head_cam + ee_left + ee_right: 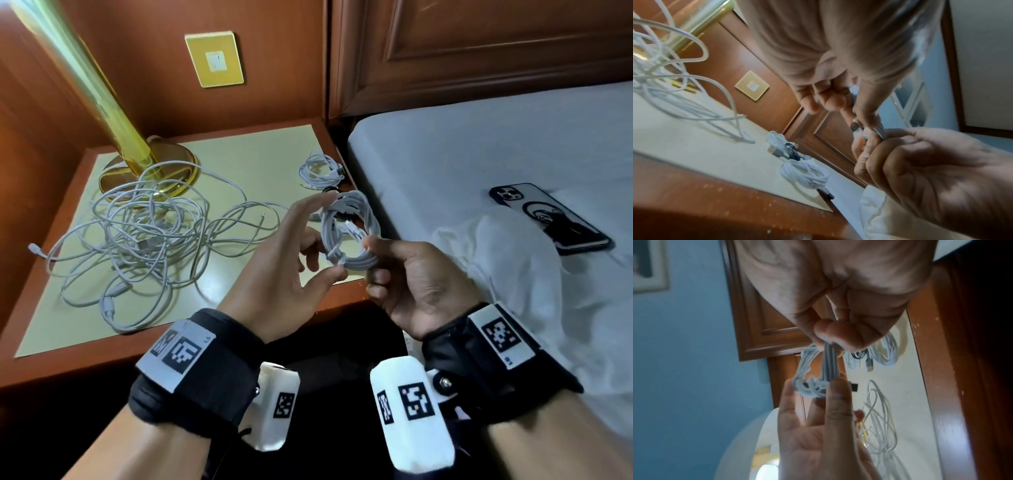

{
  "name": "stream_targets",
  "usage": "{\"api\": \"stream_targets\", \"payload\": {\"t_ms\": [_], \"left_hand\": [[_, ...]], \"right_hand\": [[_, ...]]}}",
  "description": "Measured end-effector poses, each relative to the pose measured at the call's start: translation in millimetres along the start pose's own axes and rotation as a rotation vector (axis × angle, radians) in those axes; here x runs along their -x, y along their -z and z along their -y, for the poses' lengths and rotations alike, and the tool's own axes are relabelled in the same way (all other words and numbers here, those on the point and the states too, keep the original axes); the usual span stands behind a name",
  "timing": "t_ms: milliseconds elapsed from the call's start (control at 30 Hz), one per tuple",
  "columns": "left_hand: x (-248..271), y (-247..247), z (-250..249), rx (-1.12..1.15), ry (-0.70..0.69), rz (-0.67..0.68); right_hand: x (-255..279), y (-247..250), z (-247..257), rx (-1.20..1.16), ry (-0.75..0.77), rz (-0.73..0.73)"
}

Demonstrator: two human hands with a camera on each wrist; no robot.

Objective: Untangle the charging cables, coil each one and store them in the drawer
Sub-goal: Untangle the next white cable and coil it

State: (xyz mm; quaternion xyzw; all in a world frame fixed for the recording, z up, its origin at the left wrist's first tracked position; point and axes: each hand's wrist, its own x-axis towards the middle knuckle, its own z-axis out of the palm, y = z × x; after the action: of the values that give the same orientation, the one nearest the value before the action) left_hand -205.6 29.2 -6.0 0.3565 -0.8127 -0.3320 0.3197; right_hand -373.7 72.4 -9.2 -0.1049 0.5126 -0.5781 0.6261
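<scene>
Coiling | my right hand [407, 274] pinches the white coil [349, 229] — left hand [291, 260] pinches its bottom, fingers spread | keep loops even — tuck end.

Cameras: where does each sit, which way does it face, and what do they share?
Head: above, facing down at the nightstand; both hands show.
Left wrist: low, along the left hand; the right hand shows too.
Right wrist: along the right hand; left fingers show.
Shared: the white coil held between the hands.

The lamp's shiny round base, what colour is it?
Gold. The lamp's shiny round metal base shows best in the head view.
</scene>
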Motion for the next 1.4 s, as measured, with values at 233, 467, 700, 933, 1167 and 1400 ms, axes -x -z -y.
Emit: {"api": "stream_targets", "payload": {"t_ms": [233, 467, 700, 933, 1167, 1400], "left_hand": [[-3, -8, 10, 0.411, 0.304, -0.007], [-8, -14, 6, 0.625, 0.467, -0.113], [-9, -12, 10, 0.763, 0.502, -0.129], [-10, -10, 8, 0.876, 0.515, -0.145], [-12, -10, 5, 0.994, 0.591, -0.215], [-8, -13, 4, 0.895, 0.536, -0.057]], "right_hand": [[-6, 0, -9, 0.247, 0.347, -0.088], [-4, -2, -11, 0.322, 0.449, -0.075], [-6, 0, -10, 0.285, 0.444, -0.040], [-9, 1, -11, 0.197, 0.415, -0.006], [-10, -3, -18, 0.241, 0.510, -0.028], [-8, -3, -14, 0.288, 0.609, -0.082]]}}
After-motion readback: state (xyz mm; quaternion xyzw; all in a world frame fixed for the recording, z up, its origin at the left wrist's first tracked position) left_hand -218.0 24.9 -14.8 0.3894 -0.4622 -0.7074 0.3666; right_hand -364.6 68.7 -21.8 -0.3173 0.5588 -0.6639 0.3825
